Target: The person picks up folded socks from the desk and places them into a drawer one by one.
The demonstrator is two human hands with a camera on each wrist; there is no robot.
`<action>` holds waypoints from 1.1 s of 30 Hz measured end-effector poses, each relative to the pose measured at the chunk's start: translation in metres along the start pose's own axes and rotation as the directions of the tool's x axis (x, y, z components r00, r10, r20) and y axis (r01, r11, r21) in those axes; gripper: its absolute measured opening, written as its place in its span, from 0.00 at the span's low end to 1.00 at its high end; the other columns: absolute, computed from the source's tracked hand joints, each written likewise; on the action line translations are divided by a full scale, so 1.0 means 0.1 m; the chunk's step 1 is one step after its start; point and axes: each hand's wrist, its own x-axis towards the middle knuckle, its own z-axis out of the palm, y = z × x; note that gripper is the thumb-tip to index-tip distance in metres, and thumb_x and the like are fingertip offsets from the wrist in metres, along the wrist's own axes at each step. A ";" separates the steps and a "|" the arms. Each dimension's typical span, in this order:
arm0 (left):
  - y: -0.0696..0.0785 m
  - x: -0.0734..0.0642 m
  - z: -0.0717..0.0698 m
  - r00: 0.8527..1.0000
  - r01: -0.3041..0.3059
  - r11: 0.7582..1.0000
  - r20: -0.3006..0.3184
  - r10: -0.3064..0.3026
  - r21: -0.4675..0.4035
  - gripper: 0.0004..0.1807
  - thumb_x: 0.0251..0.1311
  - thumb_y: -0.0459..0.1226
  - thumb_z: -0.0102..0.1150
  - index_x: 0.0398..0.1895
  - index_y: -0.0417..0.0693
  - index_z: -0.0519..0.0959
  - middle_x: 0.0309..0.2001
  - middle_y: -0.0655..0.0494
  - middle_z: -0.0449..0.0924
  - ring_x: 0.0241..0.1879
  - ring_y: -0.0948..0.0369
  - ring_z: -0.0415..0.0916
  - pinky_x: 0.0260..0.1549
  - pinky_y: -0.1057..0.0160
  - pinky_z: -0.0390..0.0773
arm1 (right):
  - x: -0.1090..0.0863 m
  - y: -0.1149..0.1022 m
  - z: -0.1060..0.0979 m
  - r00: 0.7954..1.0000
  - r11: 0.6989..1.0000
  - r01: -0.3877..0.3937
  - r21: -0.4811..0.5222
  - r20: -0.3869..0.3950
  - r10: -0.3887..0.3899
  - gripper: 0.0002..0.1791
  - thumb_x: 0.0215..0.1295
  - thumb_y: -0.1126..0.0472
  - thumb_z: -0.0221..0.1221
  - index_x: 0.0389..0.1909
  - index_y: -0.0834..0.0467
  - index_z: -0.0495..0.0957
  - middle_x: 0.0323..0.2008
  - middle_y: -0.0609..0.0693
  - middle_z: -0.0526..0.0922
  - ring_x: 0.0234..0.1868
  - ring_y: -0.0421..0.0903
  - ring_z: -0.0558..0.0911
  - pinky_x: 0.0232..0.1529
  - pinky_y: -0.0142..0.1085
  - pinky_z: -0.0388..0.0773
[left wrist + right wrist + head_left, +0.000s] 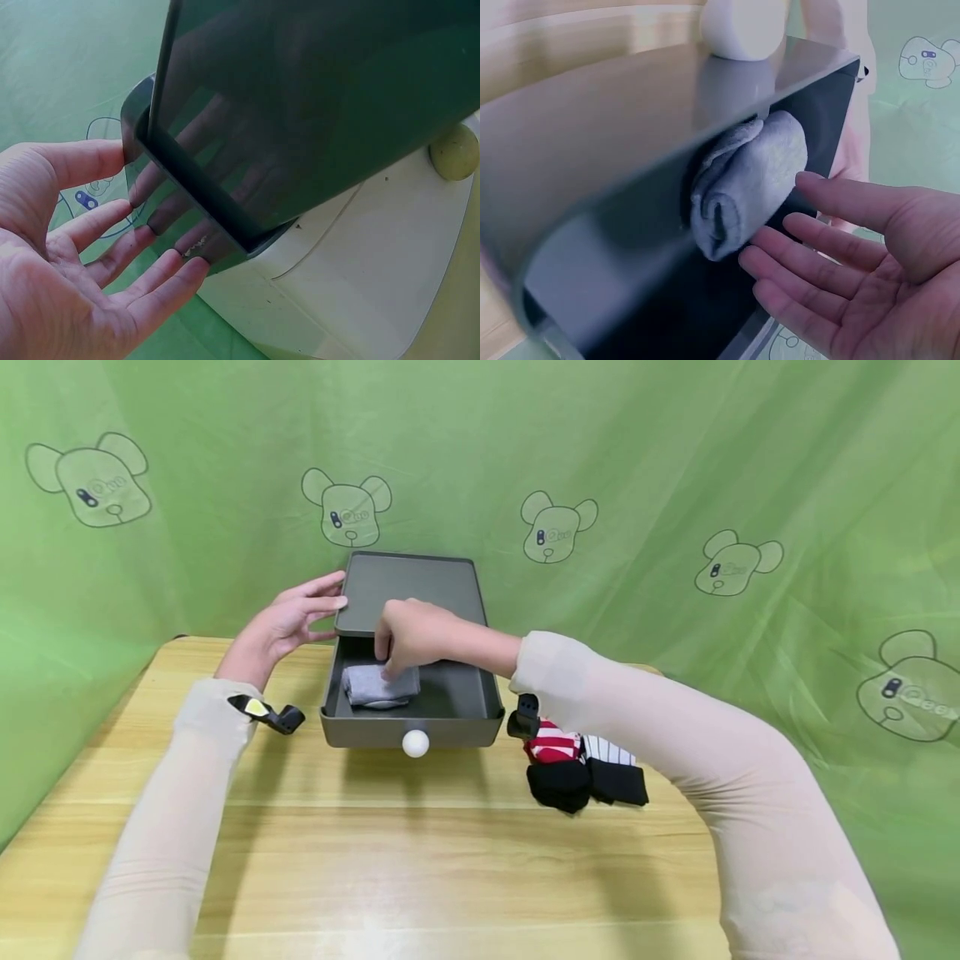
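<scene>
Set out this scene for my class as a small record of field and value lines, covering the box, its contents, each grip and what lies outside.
Box: dark grey, on a wooden table
Drawer: open, white knob in front
Inside: folded grey cloth, toward the left
Left grip: hand with fingertips touching the box's left side
Right grip: hand over the drawer, fingers at the grey cloth; firm hold not visible
Outside, right: red-and-white striped fabric, white fabric with dark lines, black fabric
Backdrop: green curtain

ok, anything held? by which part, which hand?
Nothing looks gripped: the right hand is open at the edge of the grey folded cloth; the left hand is open against the side of the grey box.
</scene>
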 end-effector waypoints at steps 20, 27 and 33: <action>-0.02 -0.01 0.01 1.000 -0.001 1.000 -0.003 0.000 -0.023 0.38 0.74 0.34 0.54 0.82 0.60 0.52 0.84 0.58 0.43 0.82 0.53 0.45 0.79 0.38 0.47 | -0.51 0.52 -0.36 1.000 0.990 -0.010 0.142 -0.004 0.011 0.17 0.62 0.60 0.71 0.50 0.62 0.85 0.46 0.55 0.90 0.48 0.48 0.86 0.56 0.40 0.83; -0.01 -0.04 0.01 1.000 -0.004 1.000 -0.001 0.004 -0.017 0.38 0.74 0.34 0.54 0.82 0.60 0.51 0.84 0.58 0.43 0.82 0.53 0.45 0.79 0.37 0.47 | -1.03 1.23 -0.46 0.990 0.961 -0.118 0.252 -0.052 0.135 0.18 0.64 0.59 0.69 0.53 0.60 0.83 0.50 0.56 0.89 0.50 0.49 0.86 0.62 0.46 0.81; 0.01 -0.06 0.00 1.000 -0.002 1.000 -0.004 0.002 -0.020 0.39 0.73 0.34 0.55 0.82 0.61 0.52 0.84 0.59 0.44 0.81 0.53 0.45 0.79 0.37 0.46 | -1.34 1.90 -0.36 0.964 0.922 -0.198 0.332 -0.105 0.245 0.18 0.65 0.59 0.68 0.54 0.61 0.83 0.50 0.57 0.88 0.50 0.51 0.86 0.64 0.52 0.78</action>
